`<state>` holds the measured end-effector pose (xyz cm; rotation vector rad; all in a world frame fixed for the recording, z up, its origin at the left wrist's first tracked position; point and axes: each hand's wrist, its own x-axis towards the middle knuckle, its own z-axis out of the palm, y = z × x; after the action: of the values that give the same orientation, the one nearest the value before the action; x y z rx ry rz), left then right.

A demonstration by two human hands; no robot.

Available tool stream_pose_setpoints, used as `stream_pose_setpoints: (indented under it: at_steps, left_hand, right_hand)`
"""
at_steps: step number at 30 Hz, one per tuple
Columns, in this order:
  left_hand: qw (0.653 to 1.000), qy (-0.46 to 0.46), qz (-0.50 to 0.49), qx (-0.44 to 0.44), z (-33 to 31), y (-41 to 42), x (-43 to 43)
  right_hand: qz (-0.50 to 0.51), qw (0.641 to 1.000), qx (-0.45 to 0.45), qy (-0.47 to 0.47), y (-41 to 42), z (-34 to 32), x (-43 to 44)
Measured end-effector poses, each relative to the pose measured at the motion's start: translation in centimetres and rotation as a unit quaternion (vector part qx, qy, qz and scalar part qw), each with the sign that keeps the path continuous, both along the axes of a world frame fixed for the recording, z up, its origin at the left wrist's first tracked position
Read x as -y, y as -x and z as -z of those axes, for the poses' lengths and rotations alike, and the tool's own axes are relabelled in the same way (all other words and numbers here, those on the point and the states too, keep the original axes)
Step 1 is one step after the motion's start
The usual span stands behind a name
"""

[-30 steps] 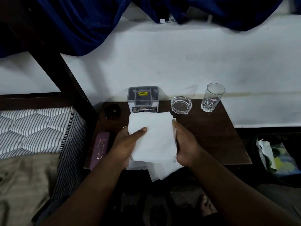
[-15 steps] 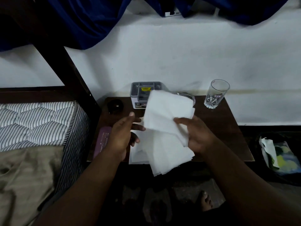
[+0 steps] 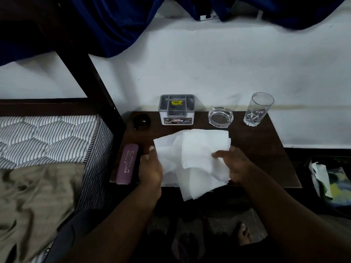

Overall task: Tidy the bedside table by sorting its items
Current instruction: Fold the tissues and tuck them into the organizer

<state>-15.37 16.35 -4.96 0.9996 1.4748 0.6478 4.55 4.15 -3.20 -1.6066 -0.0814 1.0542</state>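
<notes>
A loose pile of white tissues (image 3: 195, 158) lies at the front middle of the dark wooden bedside table (image 3: 266, 158), some sheets hanging over its front edge. My left hand (image 3: 150, 168) grips the pile's left edge. My right hand (image 3: 233, 164) presses fingers on the top sheet at the right. Behind the pile stand a grey organiser box (image 3: 177, 109), a glass ashtray (image 3: 220, 117) and a tall drinking glass (image 3: 258, 109). A purple case (image 3: 127, 164) lies along the table's left edge. A small black round object (image 3: 141, 121) sits at the back left.
A bed with a striped mattress (image 3: 47, 137) and a tan sheet (image 3: 34, 202) adjoins the table on the left, with a dark bedpost (image 3: 91, 73) between. A bag with paper scraps (image 3: 330, 181) is on the floor at right. Blue curtain hangs above.
The tissues were held up as a neat stack, then lifted apart by my right hand; now they lie spread lower on the table with both hands at their edges.
</notes>
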Motion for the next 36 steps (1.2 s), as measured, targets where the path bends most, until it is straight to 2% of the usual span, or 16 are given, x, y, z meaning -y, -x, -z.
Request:
stream_pose_setpoints:
  at_steps: [3, 6, 11, 15, 19, 24, 27, 31, 33, 36]
  left_hand:
    - [0.999, -0.011, -0.033, 0.001, -0.4, -0.3, -1.9]
    - [0.996, 0.043, -0.052, 0.052, -4.5, -1.1, -1.7]
    - [0.993, 0.056, -0.042, 0.096, -4.6, -2.0, -2.8]
    - [0.996, 0.023, -0.049, 0.067, -3.6, -2.4, -4.1]
    - [0.998, -0.018, -0.039, 0.035, -1.2, -3.0, -6.4]
    - [0.999, -0.020, 0.025, -0.005, -0.1, -3.5, -7.3]
    - [0.999, 0.001, 0.032, -0.015, 1.0, -3.7, -7.7]
    - [0.998, 0.017, 0.022, 0.048, -1.0, -3.8, -6.8]
    - [0.997, -0.005, 0.035, 0.074, -2.2, -3.8, -6.5]
    - [0.997, -0.034, 0.027, 0.069, -1.8, -3.7, -6.9]
  right_hand:
    - [-0.013, 1.000, 0.012, -0.015, 1.0, 0.9, -0.5]
    - [-0.053, 0.996, 0.041, -0.063, 1.8, 1.1, -1.7]
    - [-0.117, 0.977, 0.163, -0.070, 2.0, 1.6, -5.2]
    - [-0.170, 0.953, 0.248, -0.042, 2.2, 2.8, -7.6]
    - [-0.234, 0.905, 0.355, 0.003, 2.0, 4.3, -8.5]
    - [-0.254, 0.846, 0.466, -0.047, 1.9, 5.5, -8.2]
    - [-0.242, 0.851, 0.464, -0.044, 1.8, 5.5, -8.3]
    - [-0.238, 0.851, 0.466, -0.038, 1.8, 5.9, -8.3]
    - [-0.238, 0.852, 0.464, -0.039, 1.8, 5.9, -8.3]
    - [-0.237, 0.859, 0.452, -0.042, 1.9, 5.8, -8.1]
